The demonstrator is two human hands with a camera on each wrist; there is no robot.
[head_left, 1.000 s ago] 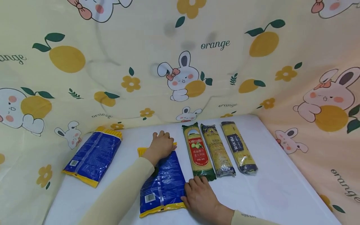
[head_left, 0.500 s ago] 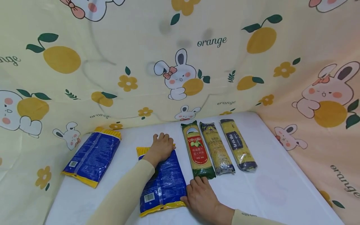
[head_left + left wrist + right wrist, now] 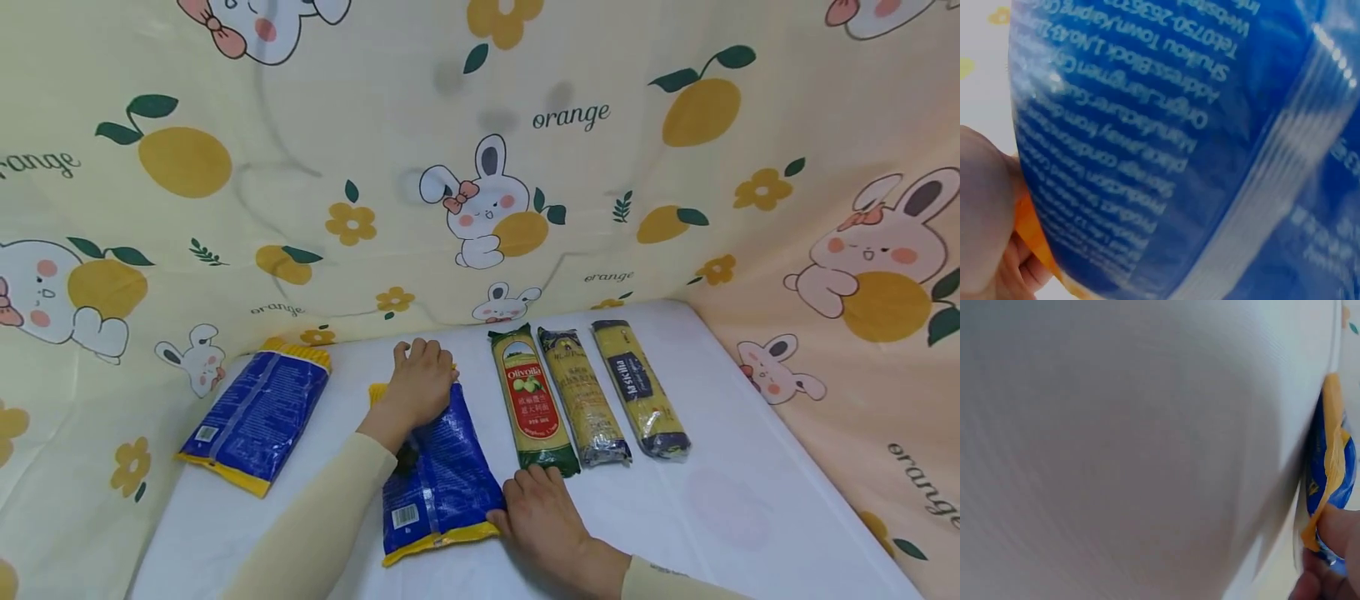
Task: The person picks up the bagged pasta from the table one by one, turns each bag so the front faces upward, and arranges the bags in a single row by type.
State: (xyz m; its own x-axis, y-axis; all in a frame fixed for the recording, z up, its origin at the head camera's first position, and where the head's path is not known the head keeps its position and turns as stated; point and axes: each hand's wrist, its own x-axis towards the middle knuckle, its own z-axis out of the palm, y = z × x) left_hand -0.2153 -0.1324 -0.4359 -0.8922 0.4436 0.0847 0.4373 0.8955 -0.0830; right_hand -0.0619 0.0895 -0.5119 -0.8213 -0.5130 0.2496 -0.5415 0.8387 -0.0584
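A blue plastic packet (image 3: pixel 442 479) with yellow ends lies printed side up, its barcode near the front. My left hand (image 3: pixel 420 385) grips its far end at the right corner; the left wrist view shows the thumb and curled fingers at the yellow edge. With thumb and fingers, my right hand (image 3: pixel 546 518) pinches the near right corner, where the right wrist view shows the yellow strip (image 3: pixel 1334 450) folded between them. The packet's film bulges and creases along its right side. The left hand and forearm hide part of the far end and left edge.
Another blue and yellow packet (image 3: pixel 258 417) lies at the left of the white table (image 3: pixel 720 500). To the right stand three long pasta packs in a row: a green-ended Olivoila pack (image 3: pixel 534 400), a gold pack (image 3: pixel 585 400) and a La Sicilia pack (image 3: pixel 641 392). A printed curtain (image 3: pixel 375 125) closes the back.
The held packet has shifted slightly away from me, and its right side bulges more. My left hand has moved a little back and left; the right hand keeps its pinch.
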